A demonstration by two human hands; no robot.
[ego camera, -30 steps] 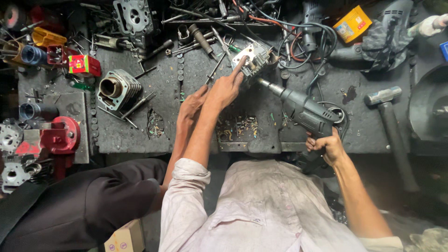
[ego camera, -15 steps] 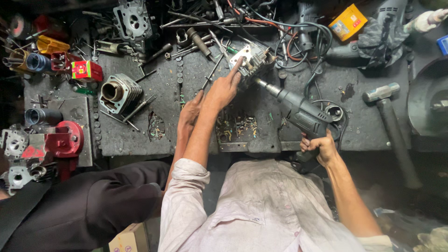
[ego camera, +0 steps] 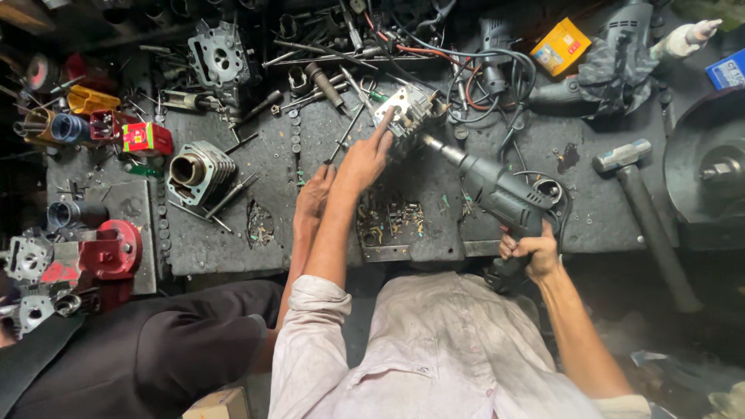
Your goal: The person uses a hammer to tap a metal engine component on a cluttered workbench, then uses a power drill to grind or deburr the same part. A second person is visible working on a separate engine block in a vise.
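On the dark workbench (ego camera: 233, 233), a grey electric drill (ego camera: 497, 194) — long axis diagonal, tip pointing up-left into a small metal engine part (ego camera: 411, 109) near the middle top. Right hand (ego camera: 531, 252) closed around the drill grip at the bench edge. Left hand (ego camera: 365, 159) pressing on the engine part, fingers stretched — not wrapped. Beside it, another person's hand (ego camera: 313, 198) resting flat.

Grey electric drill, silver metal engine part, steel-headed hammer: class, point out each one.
Grey electric drill (ego camera: 500, 194), head view, on its body.
Silver metal engine part (ego camera: 411, 109), head view, on its top face.
Steel-headed hammer (ego camera: 621, 155), head view, on its head.
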